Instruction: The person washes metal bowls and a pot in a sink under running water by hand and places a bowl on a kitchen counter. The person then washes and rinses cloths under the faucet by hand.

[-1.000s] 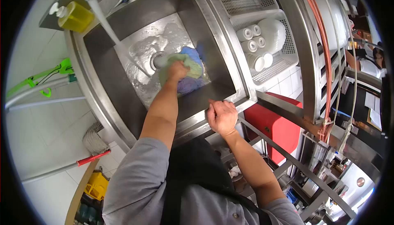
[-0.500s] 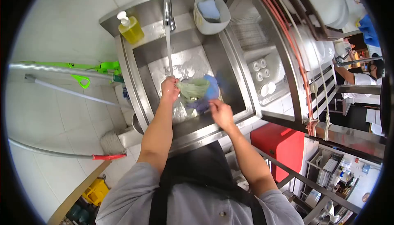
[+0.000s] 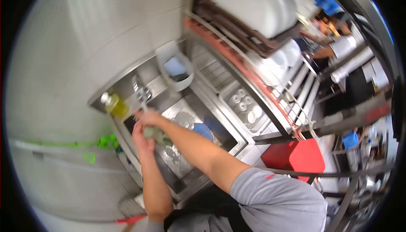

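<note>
Green cloth (image 3: pixel 156 135) hung from the left hand (image 3: pixel 142 139) over the sink (image 3: pixel 220 116). The right hand (image 3: pixel 149 117) had crossed beside it since earlier, grip too blurred to tell; red sleeve marking (image 3: pixel 270 176) was unreadable.

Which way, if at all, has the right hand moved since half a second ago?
Yes. The right hand has moved away from the front edge of the sink, toward the tap, close by the left hand.
</note>
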The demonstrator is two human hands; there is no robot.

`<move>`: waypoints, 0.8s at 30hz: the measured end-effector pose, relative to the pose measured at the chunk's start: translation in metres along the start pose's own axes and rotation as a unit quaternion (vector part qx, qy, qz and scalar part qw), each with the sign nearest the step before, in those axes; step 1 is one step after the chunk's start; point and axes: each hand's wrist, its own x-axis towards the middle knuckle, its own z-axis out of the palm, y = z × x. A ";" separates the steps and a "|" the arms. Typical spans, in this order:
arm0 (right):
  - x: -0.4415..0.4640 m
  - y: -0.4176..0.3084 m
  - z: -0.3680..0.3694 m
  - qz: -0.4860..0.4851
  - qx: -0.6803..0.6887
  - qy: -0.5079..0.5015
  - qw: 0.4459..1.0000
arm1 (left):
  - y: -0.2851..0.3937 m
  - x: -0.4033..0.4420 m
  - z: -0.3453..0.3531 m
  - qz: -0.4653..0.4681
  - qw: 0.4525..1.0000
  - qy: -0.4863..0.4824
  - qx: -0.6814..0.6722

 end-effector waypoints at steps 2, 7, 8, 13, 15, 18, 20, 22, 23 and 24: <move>0.006 0.014 0.005 -0.052 0.073 -0.059 0.994 | 0.009 0.024 -0.012 -0.003 0.999 0.002 0.035; -0.023 0.043 -0.027 -0.191 0.112 -0.064 0.973 | 0.020 0.029 0.008 0.069 0.940 -0.038 0.331; -0.034 0.042 -0.032 -0.153 0.086 -0.093 0.980 | 0.026 0.035 -0.008 0.063 0.931 -0.060 0.353; -0.031 0.042 -0.036 -0.220 0.132 -0.105 0.961 | 0.022 -0.003 -0.017 -0.014 0.871 -0.118 0.477; -0.033 0.028 -0.036 -0.228 0.032 -0.121 0.966 | 0.026 -0.024 -0.003 -0.101 0.888 -0.135 0.429; -0.034 0.025 -0.032 -0.197 0.066 -0.071 0.976 | 0.031 -0.010 -0.015 -0.039 0.884 -0.196 0.423; -0.045 0.025 -0.020 -0.131 0.243 -0.019 0.961 | 0.022 -0.005 -0.014 -0.012 0.922 -0.183 0.342; -0.050 0.037 -0.026 -0.149 0.191 -0.071 0.968 | 0.015 -0.005 -0.014 0.042 0.957 -0.158 0.239; -0.054 0.046 -0.034 -0.166 0.135 -0.126 0.969 | 0.012 -0.001 -0.019 0.042 0.958 -0.160 0.236; -0.059 0.057 -0.040 -0.165 0.134 -0.124 0.969 | 0.013 0.003 -0.033 0.048 0.976 -0.135 0.163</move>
